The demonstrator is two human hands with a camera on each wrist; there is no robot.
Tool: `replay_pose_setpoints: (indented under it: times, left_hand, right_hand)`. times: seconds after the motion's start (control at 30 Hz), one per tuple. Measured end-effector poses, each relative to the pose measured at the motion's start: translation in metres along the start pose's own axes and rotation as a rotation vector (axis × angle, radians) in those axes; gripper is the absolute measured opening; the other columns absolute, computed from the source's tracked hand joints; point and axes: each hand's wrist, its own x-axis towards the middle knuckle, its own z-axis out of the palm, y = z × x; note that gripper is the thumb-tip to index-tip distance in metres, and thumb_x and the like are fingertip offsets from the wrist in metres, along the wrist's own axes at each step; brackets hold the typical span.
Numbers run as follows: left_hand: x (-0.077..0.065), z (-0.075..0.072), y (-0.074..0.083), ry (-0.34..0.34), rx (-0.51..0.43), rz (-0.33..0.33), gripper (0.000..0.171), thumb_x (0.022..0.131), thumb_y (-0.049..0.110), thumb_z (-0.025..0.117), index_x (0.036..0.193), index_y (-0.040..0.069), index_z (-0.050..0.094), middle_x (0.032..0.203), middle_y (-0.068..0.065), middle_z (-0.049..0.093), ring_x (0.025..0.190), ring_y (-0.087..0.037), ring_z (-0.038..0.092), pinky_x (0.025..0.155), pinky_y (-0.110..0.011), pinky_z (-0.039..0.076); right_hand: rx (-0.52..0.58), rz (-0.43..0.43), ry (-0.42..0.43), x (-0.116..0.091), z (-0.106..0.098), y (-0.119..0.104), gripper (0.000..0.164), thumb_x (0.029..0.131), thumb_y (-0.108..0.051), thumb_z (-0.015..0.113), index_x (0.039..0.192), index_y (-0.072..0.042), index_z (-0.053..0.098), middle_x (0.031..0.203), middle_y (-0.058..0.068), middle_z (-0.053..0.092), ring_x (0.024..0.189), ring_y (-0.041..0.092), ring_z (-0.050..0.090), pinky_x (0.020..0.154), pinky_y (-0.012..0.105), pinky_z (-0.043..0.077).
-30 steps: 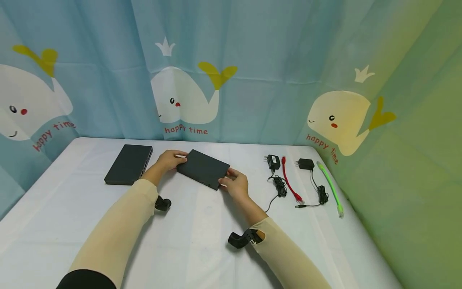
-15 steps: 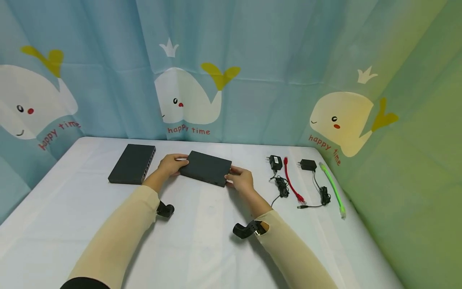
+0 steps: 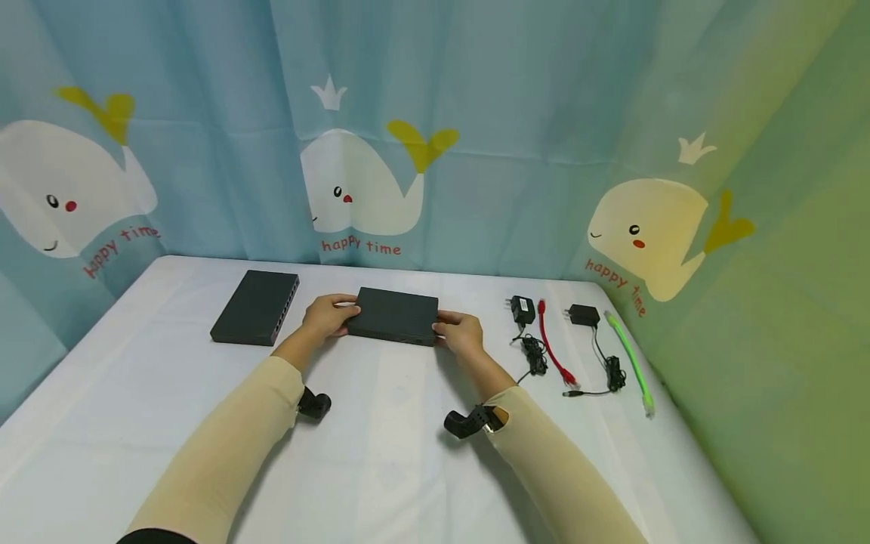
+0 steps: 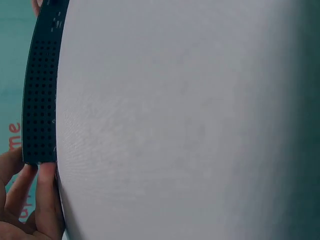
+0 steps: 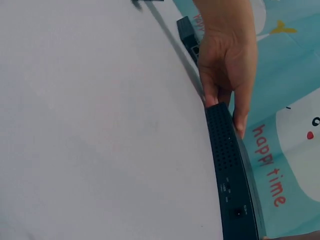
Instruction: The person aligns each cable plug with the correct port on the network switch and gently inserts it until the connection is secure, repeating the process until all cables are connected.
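A flat black network switch (image 3: 396, 314) is held level between both hands in the head view. My left hand (image 3: 328, 316) grips its left end and my right hand (image 3: 461, 332) its right end, thumbs over the top edges. In the right wrist view, the held switch (image 5: 223, 145) shows a side with vent holes and a round power jack; the left hand (image 5: 227, 60) pinches its far end. The left wrist view shows the perforated side of the switch (image 4: 41, 95) above the left hand (image 4: 42, 210). Whether it touches the table is unclear.
A second black switch (image 3: 255, 307) with a row of ports lies left. At right lie two power adapters (image 3: 522, 309) (image 3: 583, 315) with bundled cords, a red network cable (image 3: 553, 347) and a green one (image 3: 632, 363). A whale-print curtain (image 3: 516, 211) borders the white table (image 3: 381, 468).
Both hands have turned the switch from a slant to nearly square with the table; its right end has swung away from me. The head view has shifted slightly.
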Motion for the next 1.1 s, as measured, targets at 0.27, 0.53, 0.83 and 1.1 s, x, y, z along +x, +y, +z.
replay_pose_setpoints:
  times: [0.27,0.53,0.83,1.1]
  left_hand:
    - [0.003,0.007,0.003,0.011,-0.022,-0.012,0.042,0.097,0.025,0.065,0.137,0.014,0.06,0.133,-0.018,0.061,0.079,-0.012,0.066,0.059,-0.018,0.058]
    - [0.009,0.006,0.006,0.027,-0.057,-0.064,0.041,0.096,0.024,0.066,0.136,0.016,0.061,0.131,-0.015,0.062,0.095,-0.019,0.067,0.061,-0.019,0.059]
    - [0.007,0.006,0.011,0.034,-0.082,-0.066,0.042,0.097,0.025,0.064,0.137,0.017,0.06,0.13,-0.014,0.061,0.102,-0.021,0.065,0.066,-0.02,0.06]
    - [0.01,0.008,0.007,0.043,-0.085,-0.064,0.041,0.097,0.026,0.065,0.137,0.017,0.06,0.134,-0.013,0.06,0.11,-0.025,0.064,0.064,-0.017,0.058]
  right_hand:
    - [-0.005,0.026,0.004,0.006,-0.005,-0.001,0.036,0.092,0.003,0.063,0.128,0.002,0.064,0.13,0.021,0.062,0.116,0.031,0.063,0.093,0.037,0.058]
    - [-0.051,0.047,0.002,0.017,-0.002,-0.006,0.034,0.093,-0.001,0.063,0.127,0.0,0.065,0.132,0.019,0.061,0.116,0.028,0.063,0.094,0.036,0.057]
    - [-0.105,0.052,-0.026,0.025,-0.006,-0.011,0.034,0.093,-0.003,0.064,0.127,-0.001,0.066,0.136,0.018,0.059,0.11,0.023,0.064,0.088,0.029,0.059]
    - [-0.141,0.029,-0.072,0.027,-0.009,-0.01,0.034,0.094,-0.004,0.065,0.128,-0.002,0.065,0.132,0.016,0.062,0.106,0.021,0.065,0.086,0.029,0.059]
